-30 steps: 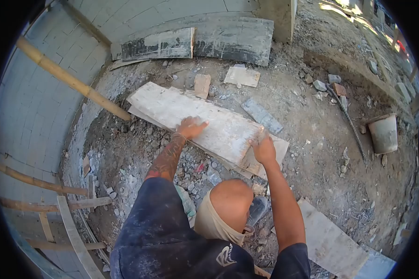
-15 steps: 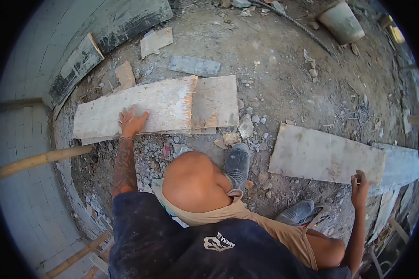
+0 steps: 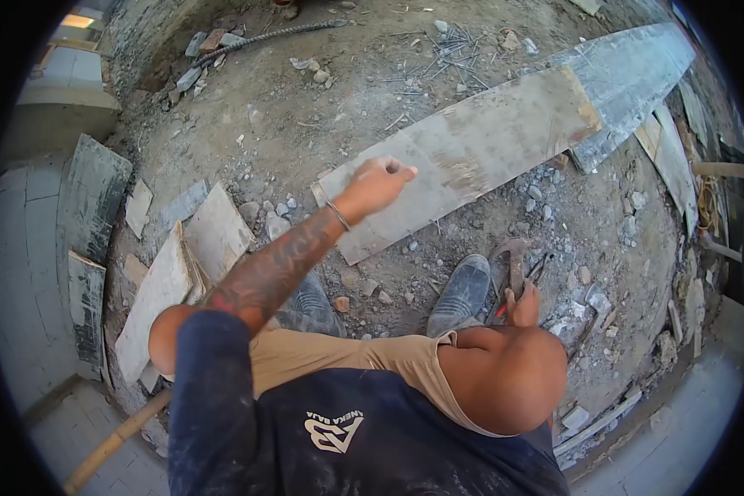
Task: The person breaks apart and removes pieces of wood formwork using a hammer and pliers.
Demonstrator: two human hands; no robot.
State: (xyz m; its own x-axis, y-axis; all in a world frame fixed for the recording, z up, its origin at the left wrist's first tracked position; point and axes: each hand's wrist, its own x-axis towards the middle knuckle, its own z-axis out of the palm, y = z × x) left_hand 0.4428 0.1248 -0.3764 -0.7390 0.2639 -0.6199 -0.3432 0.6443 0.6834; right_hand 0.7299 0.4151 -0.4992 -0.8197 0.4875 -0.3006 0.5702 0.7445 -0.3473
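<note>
My left hand [image 3: 378, 185] is over the near-left part of a long worn plywood board [image 3: 463, 149], fingers curled and thumb out. Whatever it may hold is too small or hidden to make out. Down beside my right boot [image 3: 461, 296], my right hand [image 3: 522, 306] is closed around the handle of a hammer [image 3: 514, 258], whose head points away from me. Touching that area are pliers [image 3: 542, 266] with red handles, partly covered by the hand. The board's far end overlaps a greyish sheet [image 3: 632, 78].
Several nails [image 3: 455, 59] lie scattered on the dirt beyond the board. Stacked plywood pieces [image 3: 161, 289] are by my left knee. A twisted steel bar [image 3: 264, 37] lies farther off. A bamboo pole [image 3: 120, 438] sticks out at lower left, near a block wall [image 3: 25, 273].
My view has turned right. My left hand has left the plywood stack and is now over the long board. My right hand has moved from that board down to the hammer.
</note>
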